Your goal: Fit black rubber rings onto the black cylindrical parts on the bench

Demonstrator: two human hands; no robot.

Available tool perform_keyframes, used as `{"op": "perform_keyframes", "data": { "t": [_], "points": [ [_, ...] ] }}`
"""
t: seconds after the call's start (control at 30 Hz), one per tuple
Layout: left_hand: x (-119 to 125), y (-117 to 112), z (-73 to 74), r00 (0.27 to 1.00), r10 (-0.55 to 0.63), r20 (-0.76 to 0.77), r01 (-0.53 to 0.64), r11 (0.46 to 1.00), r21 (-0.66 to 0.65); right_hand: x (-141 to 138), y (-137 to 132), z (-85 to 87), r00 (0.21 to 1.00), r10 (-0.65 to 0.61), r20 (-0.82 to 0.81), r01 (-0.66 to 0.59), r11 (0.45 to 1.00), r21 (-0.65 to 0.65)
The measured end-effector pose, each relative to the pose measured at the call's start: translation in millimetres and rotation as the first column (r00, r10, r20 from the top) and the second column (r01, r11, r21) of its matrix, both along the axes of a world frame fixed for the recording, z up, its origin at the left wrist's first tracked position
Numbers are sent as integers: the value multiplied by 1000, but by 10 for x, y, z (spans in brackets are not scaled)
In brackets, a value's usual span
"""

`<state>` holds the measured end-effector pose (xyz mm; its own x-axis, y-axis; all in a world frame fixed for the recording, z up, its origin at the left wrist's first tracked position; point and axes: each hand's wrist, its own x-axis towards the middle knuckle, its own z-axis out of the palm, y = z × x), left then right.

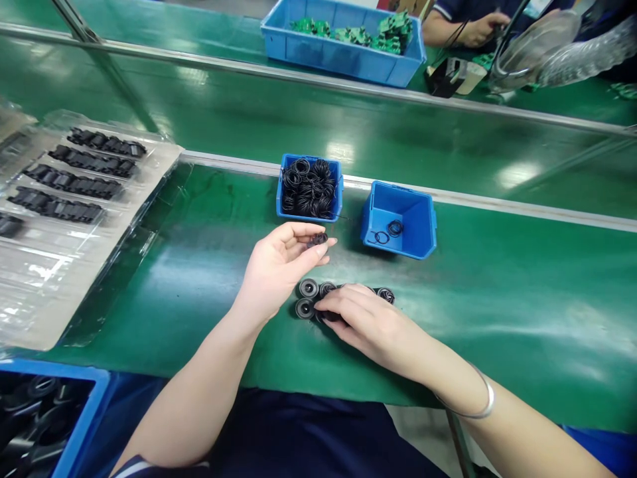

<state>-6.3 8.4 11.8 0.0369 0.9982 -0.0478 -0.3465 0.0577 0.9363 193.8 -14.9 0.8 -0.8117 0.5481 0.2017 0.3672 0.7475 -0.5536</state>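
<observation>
Forearms [199, 392] out, left hand [279, 269] pinches black O-rings [317, 239], right hand [371, 328] covers rubber rings [308, 288].

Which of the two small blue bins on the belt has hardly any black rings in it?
The bin on the right holds only a couple of black rings on its bare floor, while the bin on the left is packed with them.

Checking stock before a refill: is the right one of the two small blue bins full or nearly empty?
Nearly empty: the blue bin shows mostly bare floor, with only a few black rubber rings lying on it.
</observation>
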Motion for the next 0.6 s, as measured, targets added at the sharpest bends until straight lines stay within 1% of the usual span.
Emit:
{"op": "perform_keyframes", "data": {
  "t": [0.1, 0.2, 0.23, 0.3, 0.33, 0.37, 0.4, 0.47, 0.5, 0.6],
  "points": [
    [2, -8, -2, 1000, 1, -12, -1, 1000, 0, -8, -1, 4, 1000, 0, 27, -1, 999, 40],
    [5, -15, -12, 999, -12, -38, 12, 1000, -7, 20, 26, 78, 999, -9, 52, 7, 999, 36],
    [7, -17, -18, 998, -22, -55, 21, 1000, -5, 37, 45, 112, 999, -40, 29, 39, 999, 38],
    [14, -24, -32, 993, -44, -107, 46, 999, 12, 73, 95, 176, 980, -182, -80, 185, 982, 40],
    [19, -30, -38, 989, -58, -138, 62, 998, 23, 84, 122, 200, 952, -267, -148, 273, 962, 18],
    [25, -38, -43, 983, -72, -167, 79, 996, 35, 89, 149, 216, 917, -340, -207, 342, 939, -27],
    [30, -46, -47, 977, -87, -196, 97, 994, 46, 84, 174, 223, 888, -388, -247, 379, 921, -87],
    [38, -64, -52, 964, -118, -240, 136, 989, 59, 48, 217, 215, 872, -405, -277, 363, 912, -190],
    [40, -72, -52, 957, -137, -256, 158, 985, 64, 21, 234, 201, 876, -391, -282, 342, 916, -210],
    [40, -88, -51, 937, -166, -308, 206, 973, 102, -54, 276, 149, 879, -365, -307, 328, 930, -168]
  ]
}}
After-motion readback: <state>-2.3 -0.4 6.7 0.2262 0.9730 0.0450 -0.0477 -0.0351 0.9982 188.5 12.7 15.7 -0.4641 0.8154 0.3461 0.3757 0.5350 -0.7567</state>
